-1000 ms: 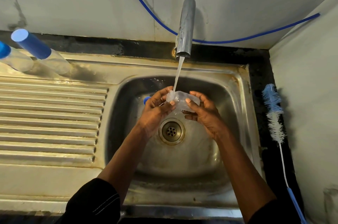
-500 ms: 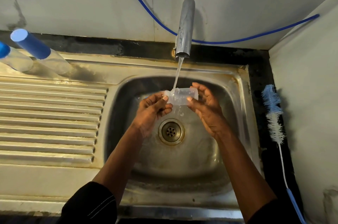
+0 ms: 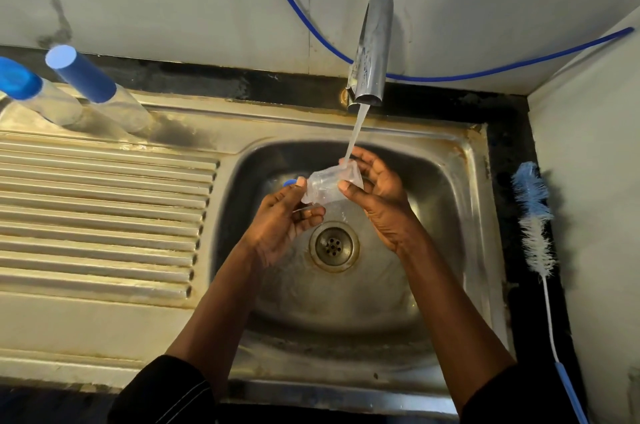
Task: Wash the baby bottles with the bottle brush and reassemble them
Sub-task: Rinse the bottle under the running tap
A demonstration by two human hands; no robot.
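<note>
A small clear plastic bottle piece [image 3: 323,186] is held under the running tap [image 3: 371,49] over the sink basin [image 3: 446,216]. My right hand [image 3: 375,197] grips its right end with thumb and fingers. My left hand [image 3: 284,216] holds its left end with the fingertips. A bit of a blue part [image 3: 290,183] shows behind my left fingers. Two capped baby bottles stand at the back left, one with a tall blue cap [image 3: 81,75], the other [image 3: 20,79] at the frame edge. The bottle brush [image 3: 535,219] lies on the right ledge.
The ribbed steel drainboard [image 3: 97,216] fills the left side. A drain [image 3: 333,245] sits in the basin middle. A blue hose [image 3: 485,72] runs along the tiled wall behind the tap. A wall closes off the right side beyond the brush.
The clear piece has been turned in the water stream, from level to tilted with its right end higher. My left hand slid lower along it; my right hand stayed at the right end.
</note>
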